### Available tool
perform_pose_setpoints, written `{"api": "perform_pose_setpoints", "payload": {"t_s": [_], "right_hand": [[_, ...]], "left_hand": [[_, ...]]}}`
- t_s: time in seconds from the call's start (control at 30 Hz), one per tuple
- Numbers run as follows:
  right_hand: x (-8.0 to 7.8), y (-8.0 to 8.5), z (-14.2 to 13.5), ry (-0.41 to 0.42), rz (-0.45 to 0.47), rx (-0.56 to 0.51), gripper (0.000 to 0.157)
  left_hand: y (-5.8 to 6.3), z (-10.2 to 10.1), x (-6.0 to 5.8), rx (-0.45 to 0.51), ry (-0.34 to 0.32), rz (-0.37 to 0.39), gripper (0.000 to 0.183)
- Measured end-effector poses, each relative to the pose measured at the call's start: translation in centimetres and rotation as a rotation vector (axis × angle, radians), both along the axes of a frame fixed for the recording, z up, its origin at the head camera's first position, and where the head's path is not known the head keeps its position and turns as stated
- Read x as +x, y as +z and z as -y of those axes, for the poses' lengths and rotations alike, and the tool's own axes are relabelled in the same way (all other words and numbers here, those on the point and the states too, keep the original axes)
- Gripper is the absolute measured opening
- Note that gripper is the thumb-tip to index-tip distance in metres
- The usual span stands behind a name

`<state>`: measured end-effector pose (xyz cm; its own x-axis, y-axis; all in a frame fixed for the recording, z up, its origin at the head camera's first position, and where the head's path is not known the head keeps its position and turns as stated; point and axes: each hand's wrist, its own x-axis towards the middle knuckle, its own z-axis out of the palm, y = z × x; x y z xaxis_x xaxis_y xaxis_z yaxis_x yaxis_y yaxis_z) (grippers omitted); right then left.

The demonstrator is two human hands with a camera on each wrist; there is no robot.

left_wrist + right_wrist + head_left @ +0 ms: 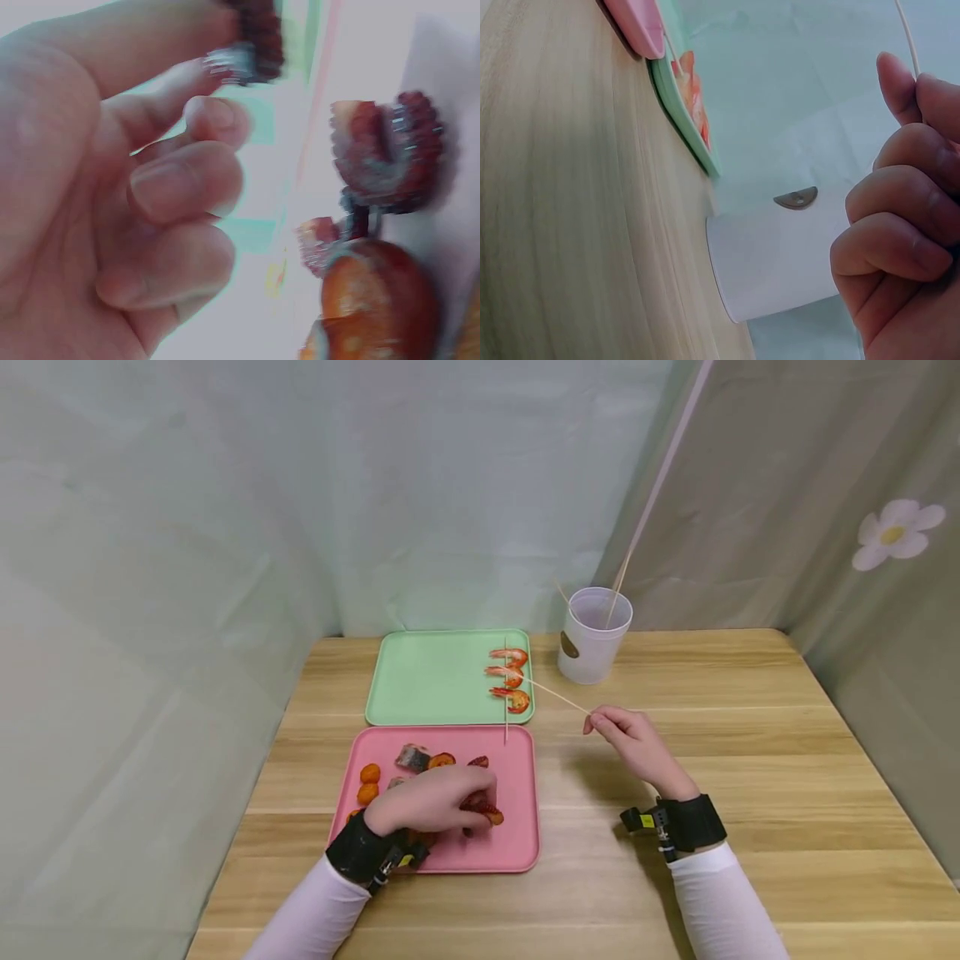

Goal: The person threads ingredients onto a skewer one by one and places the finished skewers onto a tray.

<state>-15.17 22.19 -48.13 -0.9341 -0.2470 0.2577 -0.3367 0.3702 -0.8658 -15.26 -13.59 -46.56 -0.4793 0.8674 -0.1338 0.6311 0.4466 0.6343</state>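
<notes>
Over the pink tray (517, 843), my left hand (442, 797) pinches a dark red octopus tentacle piece (262, 41) between thumb and finger. More curled tentacle pieces (390, 157) lie on the tray close by. My right hand (633, 739) grips a thin bamboo skewer (555, 693) near one end, to the right of the trays. The bare far end of this skewer points left, over the green tray (427, 681). There, three shrimps (513, 677) sit on another skewer at the right side.
Orange balls (369, 774), grey fish pieces (412, 757) and a brown-orange round piece (442, 760) lie on the pink tray's left half. A white cup (588, 652) with a few skewers stands behind my right hand. Curtains (487, 485) hang behind the wooden table (750, 735).
</notes>
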Motion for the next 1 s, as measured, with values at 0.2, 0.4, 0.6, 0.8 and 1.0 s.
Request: {"api": "perform_pose_setpoints", "payload": {"t_s": [0.2, 0.4, 0.6, 0.8, 1.0], "right_hand": [[-0.1, -0.1, 0.4, -0.039, 0.001, 0.0, 0.022], [0.0, 0.2, 0.6, -0.049, 0.002, 0.001, 0.023], [0.1, 0.3, 0.5, -0.057, -0.015, 0.0, 0.026], [0.7, 0.5, 1.1, -0.039, -0.061, -0.058, 0.024], [1.2, 1.0, 2.3, 0.05, -0.153, -0.083, 0.025]], "left_hand": [[1.6, 0.3, -0.6, 0.166, 0.122, 0.055, 0.016], [2.2, 0.3, -1.7, 0.236, 0.196, 0.053, 0.02], [3.0, -0.2, -2.9, 0.46, 0.374, 0.199, 0.029], [3.9, -0.8, -3.6, 0.819, 0.611, 0.413, 0.031], [4.4, -0.8, -3.7, 1.026, 0.662, 0.545, 0.033]]}}
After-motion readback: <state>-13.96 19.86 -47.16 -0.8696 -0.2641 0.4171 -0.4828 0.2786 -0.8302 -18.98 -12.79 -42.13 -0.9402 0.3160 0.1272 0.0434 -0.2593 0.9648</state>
